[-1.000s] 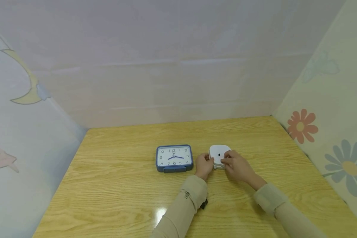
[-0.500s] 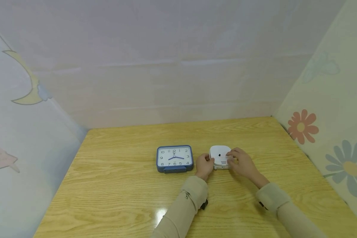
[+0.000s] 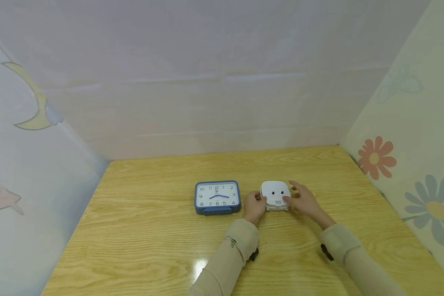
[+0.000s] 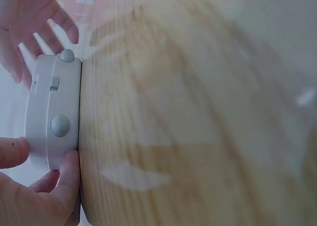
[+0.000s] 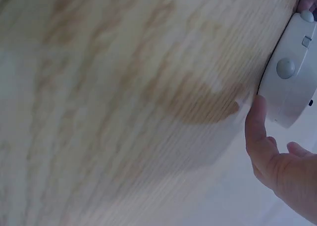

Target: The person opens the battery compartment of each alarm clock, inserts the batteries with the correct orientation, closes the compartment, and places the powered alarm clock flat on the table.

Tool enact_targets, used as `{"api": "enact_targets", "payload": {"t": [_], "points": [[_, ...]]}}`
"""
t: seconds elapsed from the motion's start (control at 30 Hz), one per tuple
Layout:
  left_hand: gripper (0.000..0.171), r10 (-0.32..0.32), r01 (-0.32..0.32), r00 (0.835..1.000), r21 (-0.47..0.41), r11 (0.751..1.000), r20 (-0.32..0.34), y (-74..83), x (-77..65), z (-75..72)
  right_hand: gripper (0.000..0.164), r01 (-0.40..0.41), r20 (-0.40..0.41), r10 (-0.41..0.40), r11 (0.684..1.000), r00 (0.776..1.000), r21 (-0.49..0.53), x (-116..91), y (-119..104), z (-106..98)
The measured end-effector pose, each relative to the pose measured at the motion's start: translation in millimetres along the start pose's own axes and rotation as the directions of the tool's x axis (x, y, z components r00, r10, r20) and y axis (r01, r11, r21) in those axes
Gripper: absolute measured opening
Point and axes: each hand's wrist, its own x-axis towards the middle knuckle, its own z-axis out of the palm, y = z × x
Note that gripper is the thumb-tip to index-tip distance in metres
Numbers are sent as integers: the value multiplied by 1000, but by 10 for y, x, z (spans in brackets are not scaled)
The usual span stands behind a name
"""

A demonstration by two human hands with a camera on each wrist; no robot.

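Observation:
A small white rounded case [image 3: 274, 187] with two black eye-like dots lies on the table. Grey knob-like feet and a small latch show along its front side [image 4: 42, 107] in the left wrist view. My left hand [image 3: 254, 205] grips the case's left end, thumb on the top edge and fingers low against the side. On the opposite end, my right hand [image 3: 306, 203] has its fingers spread and off the case, the thumb overlapping the front right corner in the head view. The right wrist view shows a right-hand finger [image 5: 256, 122] right at the case's lower edge.
Just left of the case, a blue-framed clock [image 3: 217, 197] lies face up on the wood-grain table [image 3: 144, 246]. A pale wall [image 3: 222, 102] rises behind the table, with decorated panels [image 3: 403, 197] at the sides.
My right hand has drawn off the case's top toward the right and its fingers have opened, uncovering the second dot and the front latch mark. The left hand keeps its grip.

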Motion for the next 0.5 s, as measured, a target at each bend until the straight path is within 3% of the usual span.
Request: {"api": "enact_targets", "payload": {"t": [0.1,0.23,0.5], "points": [[22,-7,7,1000,-2,1000,2,-1,4,5,75,-102,61,98,992,993,71,27,27,-16],[22,-8,8,1000,-2,1000,5,4,-1,-1,73,-164,105,154,982,982,94,49,31,-29],[23,12,-12,1000,6,1000,1,12,-6,-7,60,-205,122,188,967,975,150,63,-25,10]]}}
